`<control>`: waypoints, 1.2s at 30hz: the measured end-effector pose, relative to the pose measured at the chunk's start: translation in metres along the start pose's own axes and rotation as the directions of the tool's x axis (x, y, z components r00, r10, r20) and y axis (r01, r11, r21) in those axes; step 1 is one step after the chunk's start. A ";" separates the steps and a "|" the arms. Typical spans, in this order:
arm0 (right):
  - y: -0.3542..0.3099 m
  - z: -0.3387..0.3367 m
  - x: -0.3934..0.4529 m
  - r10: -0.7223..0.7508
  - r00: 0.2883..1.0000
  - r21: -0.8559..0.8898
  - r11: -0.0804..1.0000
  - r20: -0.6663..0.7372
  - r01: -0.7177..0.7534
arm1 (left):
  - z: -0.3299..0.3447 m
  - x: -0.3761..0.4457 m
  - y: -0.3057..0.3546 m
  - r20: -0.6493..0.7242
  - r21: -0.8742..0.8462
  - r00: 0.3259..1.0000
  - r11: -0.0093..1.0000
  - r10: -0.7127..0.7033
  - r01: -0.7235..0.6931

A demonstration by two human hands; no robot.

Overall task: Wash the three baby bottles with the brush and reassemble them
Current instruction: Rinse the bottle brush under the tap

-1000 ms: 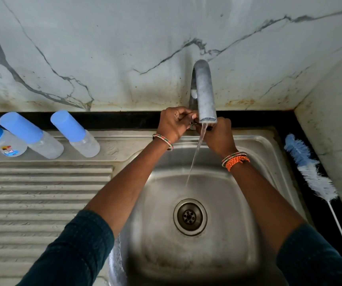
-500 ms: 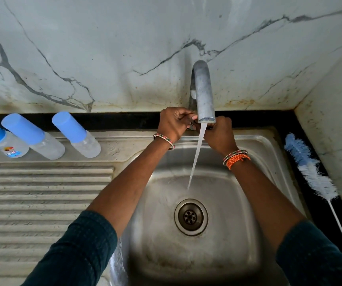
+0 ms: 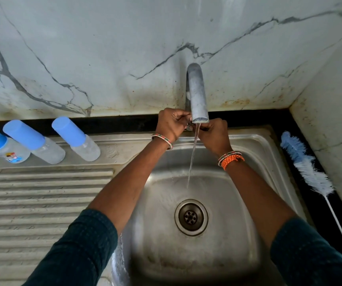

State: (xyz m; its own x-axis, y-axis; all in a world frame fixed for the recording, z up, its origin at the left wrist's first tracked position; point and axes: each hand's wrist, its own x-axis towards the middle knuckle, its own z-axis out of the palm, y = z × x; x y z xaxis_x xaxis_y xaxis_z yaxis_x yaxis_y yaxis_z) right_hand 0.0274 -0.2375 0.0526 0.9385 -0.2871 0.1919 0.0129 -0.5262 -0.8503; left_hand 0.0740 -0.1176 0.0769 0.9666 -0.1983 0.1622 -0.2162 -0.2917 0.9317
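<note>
Basin: the steel sink basin (image 3: pixel 217 234) lies open below both forearms.
Far centre: the grey metal tap spout (image 3: pixel 197 96) overhangs it.
Left: three blue-capped clear baby bottles (image 3: pixel 77 139) line the far edge; the ribbed drainboard (image 3: pixel 42 203) nearer is free.
Right: the blue-and-white bottle brush (image 3: pixel 308 168) fills the narrow black counter (image 3: pixel 277 122) strip.

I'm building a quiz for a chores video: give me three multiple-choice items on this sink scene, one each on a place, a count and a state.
1. Where does the brush lie?
A. in the basin
B. on the black counter right of the sink
C. on the drainboard

2. How many capped bottles stand by the drainboard?
A. two
B. three
C. four

3. The tap is:
A. running
B. dry
C. covered

Key:
1 B, the brush lies beside the sink.
2 B, three bottles with blue caps.
3 A, a stream falls from the tap.
</note>
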 end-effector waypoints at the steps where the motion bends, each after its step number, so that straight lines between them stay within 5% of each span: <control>1: 0.002 0.000 0.001 -0.012 1.000 -0.017 1.000 -0.009 0.012 | 0.000 0.000 0.002 0.014 -0.004 1.000 1.000 -0.013 0.013; 6: 0.009 -0.008 -0.014 -0.064 0.997 -0.128 0.990 -0.044 0.058 | -0.021 -0.012 -0.020 0.065 -0.135 0.984 0.975 -0.168 0.176; 9: 0.017 -0.029 -0.060 -0.074 0.972 -0.278 0.961 -0.224 0.009 | -0.036 -0.061 -0.039 -0.330 -0.264 0.911 0.951 -0.246 0.161; 11: 0.028 -0.048 -0.105 -0.052 0.961 -0.412 0.909 -0.271 -0.067 | -0.030 -0.111 -0.041 -0.450 -0.373 0.841 0.919 -0.300 0.129; 14: 0.053 -0.081 -0.160 0.027 0.896 -0.587 0.747 -0.443 -0.313 | -0.002 -0.162 -0.035 -0.275 -0.447 0.901 0.874 -0.335 0.189; 18: 0.078 -0.128 -0.194 0.197 0.663 -0.429 0.624 -0.722 -0.653 | 0.042 -0.182 -0.021 0.119 -0.380 0.940 0.860 -0.321 0.342; 20: 0.086 -0.142 -0.193 0.285 0.626 -0.366 0.610 -0.726 -0.703 | 0.059 -0.183 -0.015 0.259 -0.301 0.913 0.872 -0.314 0.386; 24: 0.086 -0.151 -0.189 0.323 0.682 -0.337 0.684 -0.656 -0.647 | 0.067 -0.186 -0.003 0.421 -0.243 0.817 0.819 -0.394 0.520; 27: 0.062 -0.146 -0.180 0.326 0.684 -0.249 0.760 -0.653 -0.600 | 0.055 -0.187 -0.011 0.418 -0.281 0.806 0.784 -0.419 0.554; 31: 0.029 -0.102 -0.154 0.351 0.863 -0.295 0.835 -0.363 -0.464 | 0.031 -0.182 -0.027 0.347 -0.381 0.820 0.730 -0.456 0.568; 34: 0.015 -0.056 -0.139 0.249 0.949 -0.266 0.918 -0.193 -0.295 | 0.019 -0.173 -0.032 0.344 -0.528 0.813 0.620 -0.469 0.581; 36: 0.008 -0.035 -0.131 0.211 0.969 -0.301 0.922 -0.131 -0.242 | 0.013 -0.167 -0.035 0.366 -0.668 0.798 0.462 -0.479 0.584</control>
State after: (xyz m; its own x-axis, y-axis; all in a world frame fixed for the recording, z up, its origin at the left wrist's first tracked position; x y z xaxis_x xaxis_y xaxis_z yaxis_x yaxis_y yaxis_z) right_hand -0.1069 -0.2321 0.0373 0.8668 -0.4938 0.0700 -0.3191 -0.6569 -0.6831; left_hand -0.0818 -0.0864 0.0124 0.8244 -0.3613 -0.4356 0.5562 0.3744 0.7420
